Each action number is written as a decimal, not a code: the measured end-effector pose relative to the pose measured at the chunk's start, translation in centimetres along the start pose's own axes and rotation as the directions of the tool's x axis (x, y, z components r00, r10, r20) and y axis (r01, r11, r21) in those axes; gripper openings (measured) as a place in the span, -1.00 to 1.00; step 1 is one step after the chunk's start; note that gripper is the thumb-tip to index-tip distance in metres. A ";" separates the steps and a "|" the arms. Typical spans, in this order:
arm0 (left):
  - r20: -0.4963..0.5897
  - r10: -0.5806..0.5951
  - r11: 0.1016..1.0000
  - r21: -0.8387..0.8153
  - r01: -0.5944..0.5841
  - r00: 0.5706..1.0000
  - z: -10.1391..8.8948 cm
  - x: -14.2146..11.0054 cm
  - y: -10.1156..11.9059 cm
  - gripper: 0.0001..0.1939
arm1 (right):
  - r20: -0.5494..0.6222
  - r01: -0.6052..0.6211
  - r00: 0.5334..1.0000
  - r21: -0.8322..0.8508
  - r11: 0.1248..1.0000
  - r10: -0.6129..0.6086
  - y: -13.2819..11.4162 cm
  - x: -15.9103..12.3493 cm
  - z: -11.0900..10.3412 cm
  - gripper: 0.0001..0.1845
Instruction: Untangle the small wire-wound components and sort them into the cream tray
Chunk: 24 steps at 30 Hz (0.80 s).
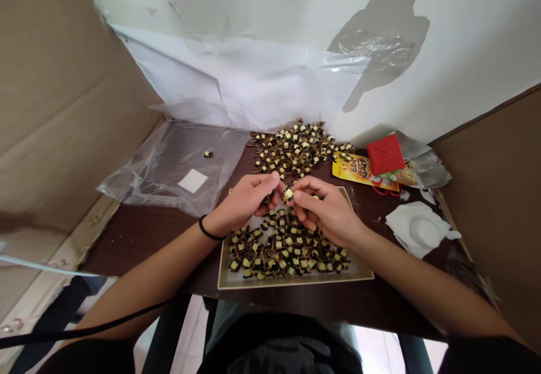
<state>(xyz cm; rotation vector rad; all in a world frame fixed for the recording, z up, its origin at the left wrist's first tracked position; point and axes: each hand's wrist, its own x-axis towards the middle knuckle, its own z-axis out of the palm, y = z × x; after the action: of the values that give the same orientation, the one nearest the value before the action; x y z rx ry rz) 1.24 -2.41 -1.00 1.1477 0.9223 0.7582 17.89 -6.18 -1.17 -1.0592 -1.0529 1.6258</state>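
Over a shallow tray (296,284), both hands are close together in front of me. Between thumb and fingers, my right hand (323,208) pinches a small coil (288,194) with a yellow-wrapped body, black ends and thin wire leads. My left hand (249,196), a black band at its wrist, is closed just left of that coil; a dark piece, seemingly another coil, shows partly under its fingers. Many similar coils (289,241) lie jumbled in the tray below. A second heap of coils (296,146) is piled on the table behind the hands.
At left lies a clear plastic bag (169,154) with a single coil (208,154) and a white square (193,181) on it. A yellow snack packet (359,168), a red packet (385,154) and crumpled white tissue (416,230) are at right. Cardboard walls (54,81) flank the table.
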 end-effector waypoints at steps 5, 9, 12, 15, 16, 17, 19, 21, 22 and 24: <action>0.057 0.004 1.000 -0.023 -0.002 0.998 -0.4 -0.1 0.1 -0.65 | -0.049 0.057 0.997 0.012 0.998 -0.056 0.0 0.0 0.0 -0.72; 0.058 -0.011 1.000 -0.003 0.011 0.998 -0.3 -0.3 0.3 -0.68 | -0.036 0.054 0.998 0.007 0.999 -0.053 0.2 0.0 -0.1 -0.72; 0.059 -0.007 1.000 0.031 0.005 0.998 -0.1 -0.3 0.4 -0.66 | -0.002 0.042 0.999 0.008 0.999 -0.042 0.3 -0.1 -0.2 -0.72; 0.070 0.000 0.999 0.042 -0.003 0.998 -0.1 -0.4 0.4 -0.67 | 0.021 0.048 0.999 0.011 0.999 -0.049 0.2 -0.2 -0.2 -0.72; 0.071 0.000 0.999 0.040 -0.003 0.997 -0.1 -0.4 0.4 -0.68 | 0.025 0.056 0.998 0.009 0.998 -0.056 0.2 -0.2 -0.3 -0.71; 0.073 -0.002 0.999 0.035 -0.001 0.997 -0.1 -0.4 0.3 -0.68 | 0.031 0.064 0.997 0.005 0.998 -0.064 0.2 -0.2 -0.3 -0.71; 0.074 -0.013 1.000 0.022 0.012 0.997 0.0 -0.4 0.3 -0.69 | 0.043 0.082 0.996 -0.011 0.997 -0.081 0.2 -0.1 -0.3 -0.70; 0.075 -0.029 1.000 0.011 0.028 0.997 0.1 -0.4 0.4 -0.69 | 0.051 0.095 0.994 -0.020 0.995 -0.094 0.3 -0.1 -0.3 -0.70; 0.074 -0.034 0.999 0.011 0.034 0.997 0.1 -0.5 0.4 -0.69 | 0.054 0.098 0.994 -0.021 0.995 -0.097 0.3 -0.1 -0.3 -0.71; 0.074 -0.039 0.999 0.016 0.037 0.997 0.2 -0.5 0.5 -0.69 | 0.057 0.100 0.993 -0.018 0.995 -0.099 0.3 0.0 -0.2 -0.71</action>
<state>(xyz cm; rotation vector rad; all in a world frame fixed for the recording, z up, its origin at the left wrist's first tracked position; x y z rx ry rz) 1.19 -2.78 -0.43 1.1605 0.8864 0.6747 18.07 -6.25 -1.51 -0.9643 -1.1433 1.5751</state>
